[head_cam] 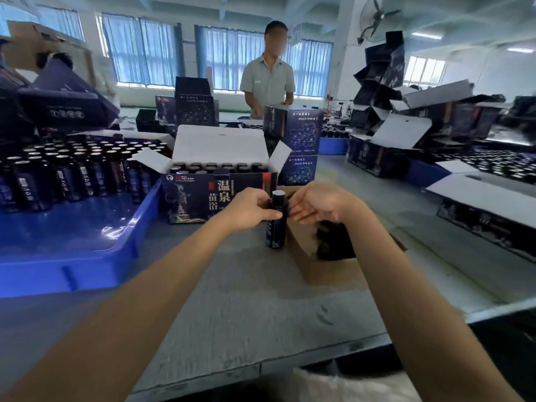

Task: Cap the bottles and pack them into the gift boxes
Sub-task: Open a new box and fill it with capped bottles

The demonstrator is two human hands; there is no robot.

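Here on the bench (232, 300) a dark bottle (276, 227) stands straight up, its top pointing to the ceiling. The left hand (249, 210) curls its fingers round the bottle's upper part. The right hand (316, 206) has loose, straight fingers just beside it. Behind stands the open gift box (197, 195).

bottle (275, 227): dark, blue label, pale round top; upright on the table at centre, just near of the gift box; left hand (249, 210) grips its shoulder.
gift box (188, 198): dark, printed, flaps up, open.
packed bottles (220, 166): dark-capped, upright in rows inside it.
loose bottles (72, 172): pale-topped, upright, crowded far left.
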